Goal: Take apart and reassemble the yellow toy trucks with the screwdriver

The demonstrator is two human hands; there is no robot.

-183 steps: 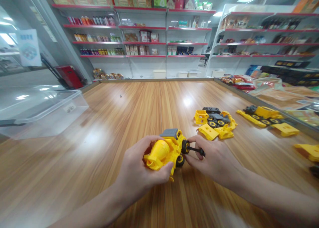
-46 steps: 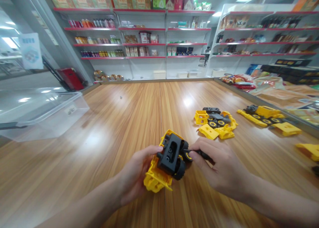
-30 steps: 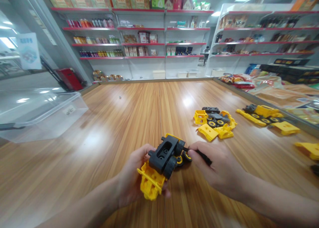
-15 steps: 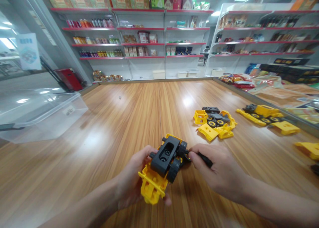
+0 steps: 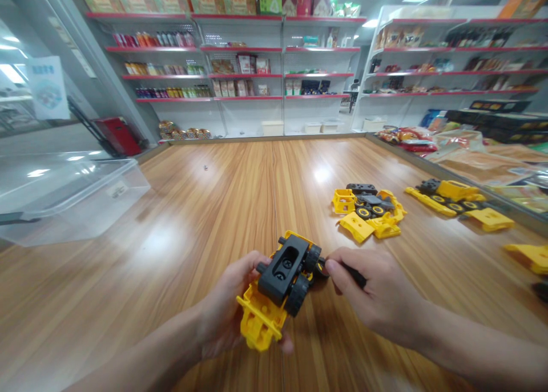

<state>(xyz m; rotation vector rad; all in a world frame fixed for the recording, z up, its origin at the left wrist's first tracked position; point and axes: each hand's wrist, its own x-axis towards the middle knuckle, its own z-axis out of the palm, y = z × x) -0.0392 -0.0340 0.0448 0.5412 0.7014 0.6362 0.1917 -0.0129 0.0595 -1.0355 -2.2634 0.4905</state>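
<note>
My left hand (image 5: 222, 306) holds a yellow toy truck (image 5: 260, 319) from the left and below, its underside turned up. The black chassis (image 5: 274, 281) has a recess with two cross-head screws. Two black tyres (image 5: 298, 295) sit on its right side; bare axle stubs stick out on the left. My right hand (image 5: 370, 286) is closed around a slim black tool (image 5: 356, 275), which points at the truck's right side; its exact kind is partly hidden. A black wheel with a yellow hub (image 5: 322, 267) shows by my right fingertips; whether they touch it I cannot tell.
Yellow and black toy parts (image 5: 370, 212) lie in a group at right centre. More parts (image 5: 460, 201) lie farther right. A clear plastic box (image 5: 85, 195) stands on the left of the wooden table (image 5: 240, 198). Stocked shelves (image 5: 240, 98) stand behind.
The tool's near end has drawn back slightly from the truck's right side, and the yellow-hubbed wheel shows more clearly. My left hand and the truck have barely moved.
</note>
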